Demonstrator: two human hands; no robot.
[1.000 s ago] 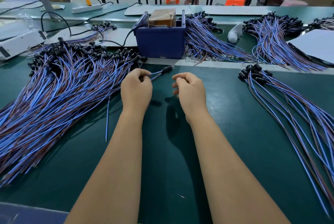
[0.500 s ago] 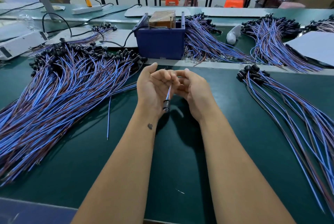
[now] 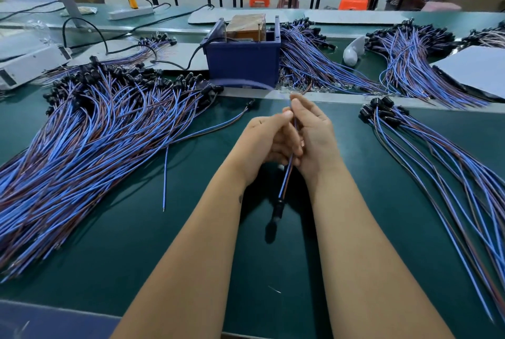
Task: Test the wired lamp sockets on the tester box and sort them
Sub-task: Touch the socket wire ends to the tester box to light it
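Observation:
Both hands meet at the middle of the green table. My left hand (image 3: 266, 137) and my right hand (image 3: 314, 133) hold one wired lamp socket (image 3: 277, 208) by its blue and brown wires, which run between the fingers. The black socket end hangs down toward me below the wrists; the free wire ends whip in a blur above the fingertips. The blue tester box (image 3: 243, 58) stands just beyond the hands. A big heap of wired sockets (image 3: 90, 130) covers the left side, and a smaller sorted bundle (image 3: 426, 147) lies on the right.
A single blue wire (image 3: 165, 177) lies loose left of my forearm. More socket bundles (image 3: 410, 57) sit behind the table's rail, with a white bulb (image 3: 354, 51), a white sheet (image 3: 475, 70) at the right and a white device (image 3: 27, 65) at the far left.
The socket was flipped from pointing away to hanging toward me. My hands came together on its wires and slid along them, so the socket now hangs lower.

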